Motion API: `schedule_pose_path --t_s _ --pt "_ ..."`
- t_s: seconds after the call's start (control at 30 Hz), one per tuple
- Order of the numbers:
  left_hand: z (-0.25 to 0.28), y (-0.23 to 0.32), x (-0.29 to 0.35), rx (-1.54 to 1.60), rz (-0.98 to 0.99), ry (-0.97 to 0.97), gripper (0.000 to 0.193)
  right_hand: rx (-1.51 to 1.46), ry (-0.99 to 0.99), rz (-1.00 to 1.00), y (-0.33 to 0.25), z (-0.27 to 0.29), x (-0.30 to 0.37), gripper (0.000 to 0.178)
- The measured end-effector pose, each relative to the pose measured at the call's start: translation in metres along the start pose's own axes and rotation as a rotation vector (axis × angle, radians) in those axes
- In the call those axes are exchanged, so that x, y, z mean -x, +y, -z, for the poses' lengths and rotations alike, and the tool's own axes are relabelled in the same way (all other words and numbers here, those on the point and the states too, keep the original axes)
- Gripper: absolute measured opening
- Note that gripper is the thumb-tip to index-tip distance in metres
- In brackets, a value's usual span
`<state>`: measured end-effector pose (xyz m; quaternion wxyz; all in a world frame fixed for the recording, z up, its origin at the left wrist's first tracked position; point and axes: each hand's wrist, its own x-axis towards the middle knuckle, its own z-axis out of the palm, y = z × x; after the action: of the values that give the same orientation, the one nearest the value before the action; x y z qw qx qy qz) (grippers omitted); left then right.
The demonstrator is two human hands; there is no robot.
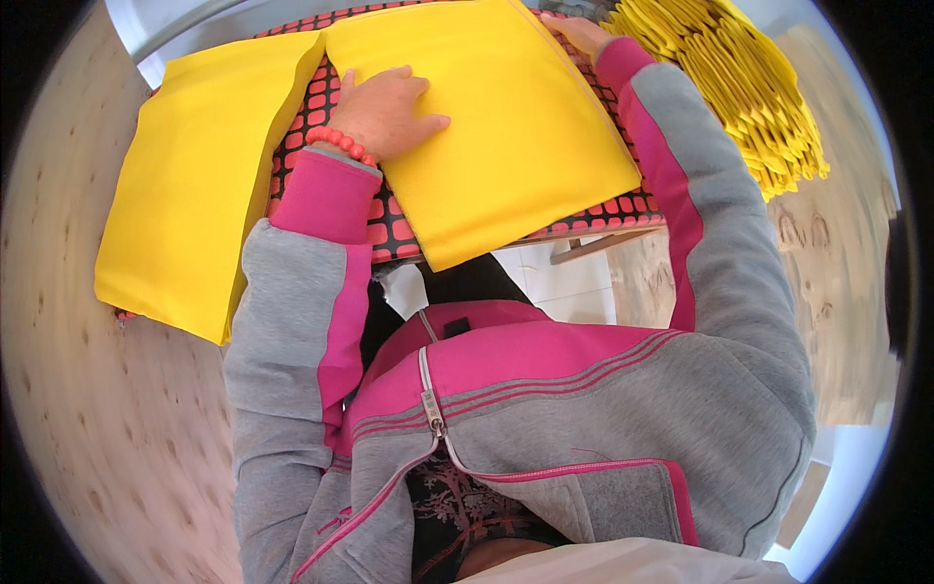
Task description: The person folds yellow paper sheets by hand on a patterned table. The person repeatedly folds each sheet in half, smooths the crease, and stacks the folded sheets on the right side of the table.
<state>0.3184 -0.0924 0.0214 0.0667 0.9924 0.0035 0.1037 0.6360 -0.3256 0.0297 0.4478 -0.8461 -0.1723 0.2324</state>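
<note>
A flat yellow cloth panel [516, 146], seemingly layered along its right edge, lies in front of me on a low table. My left hand [384, 112], with a red bead bracelet at the wrist, rests on its left part; the fingers are spread and the hand is open. At the panel's far right edge, my right hand [579, 36] touches the cloth with its fingers stretched out, partly cut off from sight by the sleeve. To the left lies a stack of yellow cloth [199, 175], its near end hanging past the table edge.
A red-and-black checked cover [394, 234] is on the table. Back right stands a pile of folded yellow cloth pieces [730, 88]. A wooden bar [603, 243] shows beneath the table's near edge. Wood-patterned floor [97, 409] spreads out on both sides.
</note>
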Motion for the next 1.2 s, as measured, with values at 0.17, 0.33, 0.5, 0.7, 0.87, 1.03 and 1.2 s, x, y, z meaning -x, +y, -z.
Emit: schedule_pose_path --t_s 0.17,0.33,0.5,0.7,0.87,1.03,1.2 --pt "0.002 0.000 -0.003 -0.036 0.006 -0.074 0.066 -0.141 -0.153 -0.015 0.022 0.020 0.064 0.032" --pt "0.001 -0.002 -0.004 -0.065 0.007 -0.092 0.069 -0.148 -0.409 0.021 0.038 0.034 0.088 0.033" --pt "-0.002 -0.008 -0.005 -0.036 -0.036 -0.046 0.068 0.368 -0.179 0.195 0.029 0.021 0.105 0.033" --pt "-0.014 -0.019 -0.008 -0.005 -0.099 0.055 0.062 1.322 0.448 0.812 0.008 -0.038 0.137 0.033" --pt "-0.018 -0.022 -0.005 0.006 -0.091 0.141 0.059 0.650 -0.106 0.027 -0.008 0.001 0.118 0.039" --pt "-0.014 -0.019 -0.005 0.015 -0.039 0.054 0.062 0.038 -0.235 -0.108 0.005 0.032 0.082 0.039" --pt "-0.010 -0.020 -0.007 0.035 -0.023 -0.011 0.066 0.005 -0.242 -0.123 0.000 0.028 0.055 0.031"
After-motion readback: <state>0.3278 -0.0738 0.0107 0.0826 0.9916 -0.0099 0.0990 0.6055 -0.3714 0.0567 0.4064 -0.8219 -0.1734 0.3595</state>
